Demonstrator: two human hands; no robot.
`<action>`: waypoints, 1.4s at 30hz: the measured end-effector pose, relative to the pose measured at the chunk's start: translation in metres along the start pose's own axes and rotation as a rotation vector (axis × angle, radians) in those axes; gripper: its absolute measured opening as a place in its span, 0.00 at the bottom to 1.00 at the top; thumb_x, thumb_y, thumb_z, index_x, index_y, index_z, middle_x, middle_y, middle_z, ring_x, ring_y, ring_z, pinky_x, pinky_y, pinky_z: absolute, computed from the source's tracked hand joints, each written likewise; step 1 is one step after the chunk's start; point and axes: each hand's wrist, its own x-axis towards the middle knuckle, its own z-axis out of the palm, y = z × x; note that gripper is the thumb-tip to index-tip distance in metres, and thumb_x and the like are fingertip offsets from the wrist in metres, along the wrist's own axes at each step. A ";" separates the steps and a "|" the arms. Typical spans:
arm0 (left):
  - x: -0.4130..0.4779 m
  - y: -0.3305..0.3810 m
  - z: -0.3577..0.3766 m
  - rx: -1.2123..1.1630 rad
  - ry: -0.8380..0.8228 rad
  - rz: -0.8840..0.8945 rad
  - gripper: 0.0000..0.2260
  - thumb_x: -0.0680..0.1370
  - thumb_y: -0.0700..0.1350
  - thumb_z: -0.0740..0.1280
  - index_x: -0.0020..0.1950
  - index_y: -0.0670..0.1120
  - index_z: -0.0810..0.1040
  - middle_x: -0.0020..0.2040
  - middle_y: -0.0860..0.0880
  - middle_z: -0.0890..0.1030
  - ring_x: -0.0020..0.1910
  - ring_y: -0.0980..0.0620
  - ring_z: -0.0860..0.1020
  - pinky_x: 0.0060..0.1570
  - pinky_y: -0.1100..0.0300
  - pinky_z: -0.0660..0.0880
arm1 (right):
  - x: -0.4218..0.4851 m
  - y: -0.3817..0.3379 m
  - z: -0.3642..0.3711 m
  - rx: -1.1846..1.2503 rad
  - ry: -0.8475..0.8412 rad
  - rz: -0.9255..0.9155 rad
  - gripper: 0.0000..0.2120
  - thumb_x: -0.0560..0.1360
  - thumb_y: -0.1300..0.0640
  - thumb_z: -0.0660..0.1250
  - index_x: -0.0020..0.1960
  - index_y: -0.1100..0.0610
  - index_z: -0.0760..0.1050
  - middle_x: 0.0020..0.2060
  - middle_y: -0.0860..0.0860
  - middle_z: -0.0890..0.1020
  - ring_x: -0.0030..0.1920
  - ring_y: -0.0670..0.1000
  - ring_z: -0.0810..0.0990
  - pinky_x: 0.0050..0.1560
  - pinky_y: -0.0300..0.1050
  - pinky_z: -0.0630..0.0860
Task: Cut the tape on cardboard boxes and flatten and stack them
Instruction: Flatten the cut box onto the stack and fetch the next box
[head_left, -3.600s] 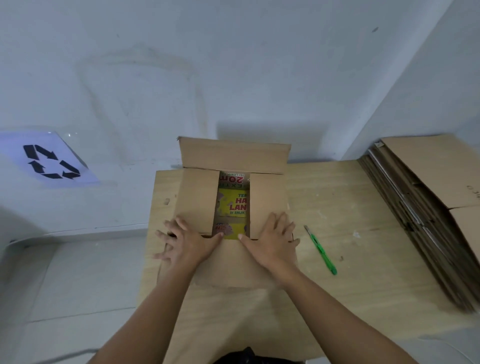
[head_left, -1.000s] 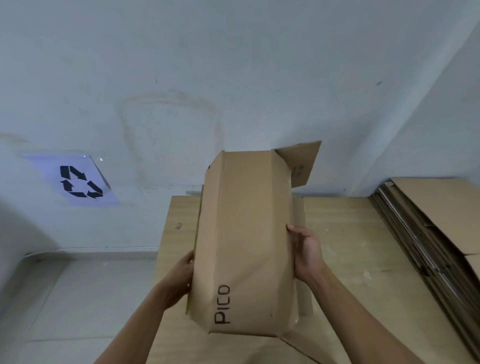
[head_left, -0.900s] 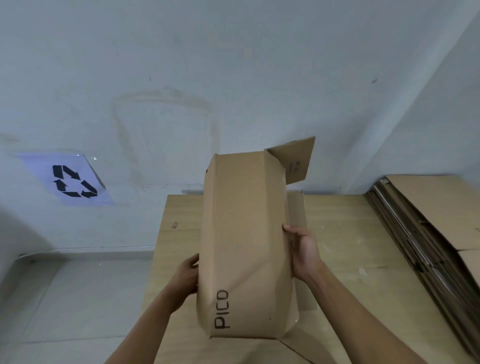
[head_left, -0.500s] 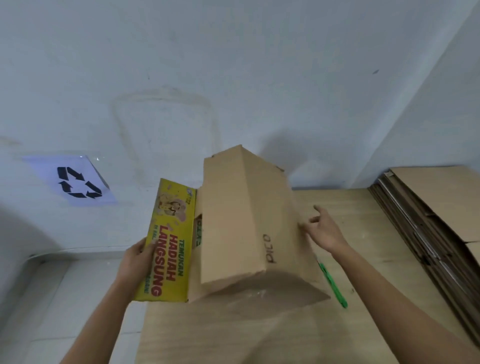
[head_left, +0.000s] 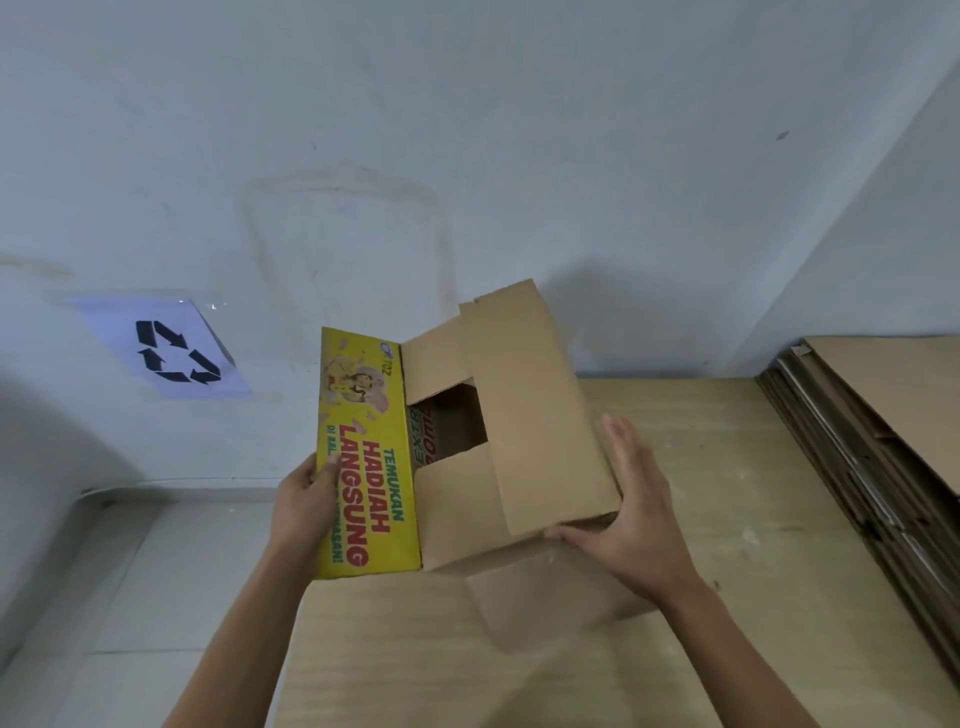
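Observation:
A brown cardboard box (head_left: 524, 415) is held above the wooden table (head_left: 727, 597), tilted, with its end flaps partly open and a dark gap between them. One long flap with yellow printed lining (head_left: 366, 457) hangs out to the left. My left hand (head_left: 306, 499) grips that yellow flap at its left edge, thumb on the print. My right hand (head_left: 631, 509) lies with straight fingers against the box's right side, thumb under its lower corner. The green cutter is hidden from view.
A stack of flattened cardboard boxes (head_left: 883, 457) lies along the table's right side. A white wall stands close behind, with a recycling sign (head_left: 166, 351) at the left. Pale floor tiles (head_left: 130, 597) show left of the table.
The box was lifted off the table, turned and tipped over. The yellow flap swung out to the left into my left hand. My right hand moved from open air onto the box's right side.

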 end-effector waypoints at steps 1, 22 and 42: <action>0.000 -0.001 0.000 -0.009 0.001 -0.008 0.10 0.86 0.51 0.60 0.53 0.50 0.80 0.43 0.45 0.86 0.38 0.46 0.86 0.36 0.56 0.79 | -0.002 0.003 0.000 -0.093 0.003 -0.029 0.60 0.60 0.36 0.81 0.81 0.43 0.50 0.79 0.41 0.55 0.79 0.43 0.54 0.75 0.48 0.55; 0.071 0.041 0.074 1.219 -0.092 0.605 0.52 0.74 0.48 0.72 0.82 0.49 0.34 0.82 0.43 0.34 0.80 0.39 0.35 0.78 0.36 0.42 | 0.014 0.031 0.019 1.384 0.457 0.821 0.13 0.83 0.54 0.61 0.61 0.59 0.78 0.45 0.52 0.87 0.41 0.47 0.86 0.40 0.40 0.82; 0.060 0.063 0.071 -0.196 -0.062 0.027 0.13 0.80 0.48 0.70 0.60 0.40 0.78 0.51 0.43 0.83 0.42 0.48 0.83 0.39 0.55 0.81 | 0.052 0.006 0.037 0.376 0.057 0.426 0.07 0.81 0.48 0.66 0.55 0.48 0.80 0.51 0.45 0.84 0.58 0.50 0.81 0.51 0.41 0.71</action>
